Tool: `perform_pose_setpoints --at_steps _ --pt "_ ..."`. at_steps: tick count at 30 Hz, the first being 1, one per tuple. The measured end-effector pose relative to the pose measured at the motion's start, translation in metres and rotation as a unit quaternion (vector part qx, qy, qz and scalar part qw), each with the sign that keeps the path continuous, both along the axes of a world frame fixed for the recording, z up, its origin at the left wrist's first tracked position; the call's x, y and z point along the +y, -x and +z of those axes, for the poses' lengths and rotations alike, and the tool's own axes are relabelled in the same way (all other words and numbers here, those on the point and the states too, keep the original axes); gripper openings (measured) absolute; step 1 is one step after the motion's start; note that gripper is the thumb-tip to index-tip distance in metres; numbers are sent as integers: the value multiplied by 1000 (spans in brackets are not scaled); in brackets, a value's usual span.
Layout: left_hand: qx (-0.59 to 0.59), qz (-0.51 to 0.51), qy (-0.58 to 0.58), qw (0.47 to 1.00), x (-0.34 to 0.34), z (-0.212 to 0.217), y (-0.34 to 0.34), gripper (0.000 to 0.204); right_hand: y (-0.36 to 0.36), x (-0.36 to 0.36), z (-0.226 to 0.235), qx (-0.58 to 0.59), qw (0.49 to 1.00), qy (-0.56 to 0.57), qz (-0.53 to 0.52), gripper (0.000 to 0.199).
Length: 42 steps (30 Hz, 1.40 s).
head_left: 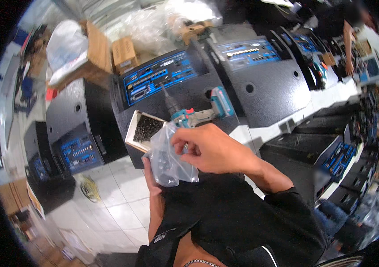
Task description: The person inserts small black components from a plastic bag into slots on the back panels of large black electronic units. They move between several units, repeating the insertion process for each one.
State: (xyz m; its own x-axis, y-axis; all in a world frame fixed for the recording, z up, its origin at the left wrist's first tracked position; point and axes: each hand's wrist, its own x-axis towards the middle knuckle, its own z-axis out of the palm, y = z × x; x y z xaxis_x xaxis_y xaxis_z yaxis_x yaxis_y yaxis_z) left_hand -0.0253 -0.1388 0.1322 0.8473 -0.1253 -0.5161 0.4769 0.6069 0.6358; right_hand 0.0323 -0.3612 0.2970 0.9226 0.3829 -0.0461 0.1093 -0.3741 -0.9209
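Note:
A clear plastic bag (168, 167) hangs in front of my body, with small dark shapes showing faintly inside it. My left hand (151, 180) grips the bag from its left side; most of its fingers are hidden behind the plastic. At the bag's upper right, my right hand (214, 147) has its fingers curled together; whatever they pinch is hidden. Just beyond the bag, an open white box (131, 129) of small black screws (148, 127) sits on a black speaker cabinet (149, 104). A teal cordless drill (194, 116) lies on that cabinet, right of the box.
Another speaker cabinet (265, 91) with a blue control panel stands to the right, and one more (71, 111) to the left. Cardboard boxes (98, 46) and plastic wrapping (147, 29) lie behind. A co-worker's arm (348, 46) shows at far right, near a second drill (319, 71).

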Motion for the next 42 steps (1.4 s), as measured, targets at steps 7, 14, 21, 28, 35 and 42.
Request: perform_pose_setpoints --at_steps 7,14,21,28,35,42 --pt "-21 -52 -19 998 -60 1 19 52 61 -63 -42 81 993 38 -81 30" --pt "-58 -22 -62 996 -76 0 100 53 115 -66 -90 -112 990 72 51 40" --pt "-5 59 17 998 -115 -3 207 58 165 -80 -96 -47 959 208 185 32" --pt "-13 84 0 996 -149 20 228 53 195 -100 -71 -19 996 43 82 23" --pt "-49 -82 17 995 -212 10 168 60 199 -182 -74 -17 992 36 -119 23" --pt "-50 -172 -21 984 -324 -1 83 53 175 -299 -63 -158 935 106 -299 15"
